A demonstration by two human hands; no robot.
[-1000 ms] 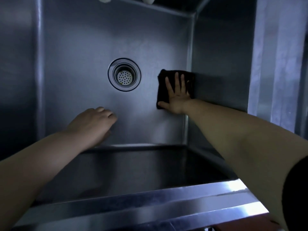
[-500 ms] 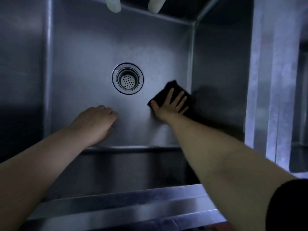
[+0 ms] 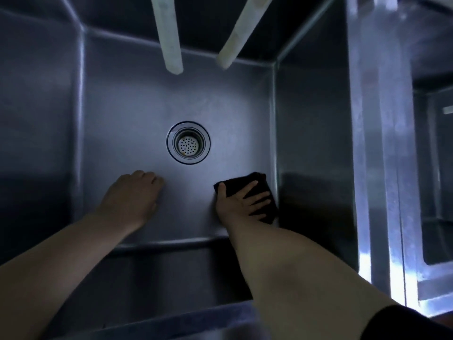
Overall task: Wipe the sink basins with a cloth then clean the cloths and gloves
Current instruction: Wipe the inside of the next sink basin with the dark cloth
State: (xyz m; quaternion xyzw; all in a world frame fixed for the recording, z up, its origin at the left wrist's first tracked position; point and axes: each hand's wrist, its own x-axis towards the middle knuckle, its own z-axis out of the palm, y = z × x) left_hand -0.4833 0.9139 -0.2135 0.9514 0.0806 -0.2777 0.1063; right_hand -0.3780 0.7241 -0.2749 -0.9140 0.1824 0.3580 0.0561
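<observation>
A deep steel sink basin [image 3: 127,106] fills the view, with a round drain strainer [image 3: 188,142] in the middle of its floor. A dark cloth [image 3: 252,186] lies flat on the floor in the near right corner, against the right wall. My right hand [image 3: 239,201] presses down on it with fingers spread and straight. My left hand [image 3: 132,196] rests on the bare floor to the left of the drain, its fingers bent under; it holds nothing.
Two pale spouts, one at the left [image 3: 169,38] and one at the right [image 3: 241,33], hang over the far side of the basin. A steel divider [image 3: 377,143] separates it from a second basin [image 3: 438,168] at the right. The front rim [image 3: 171,322] runs below my arms.
My right hand has dragged the cloth along the right wall toward me, into the near right corner. The camera has tilted up, showing the spouts. My left hand stays put.
</observation>
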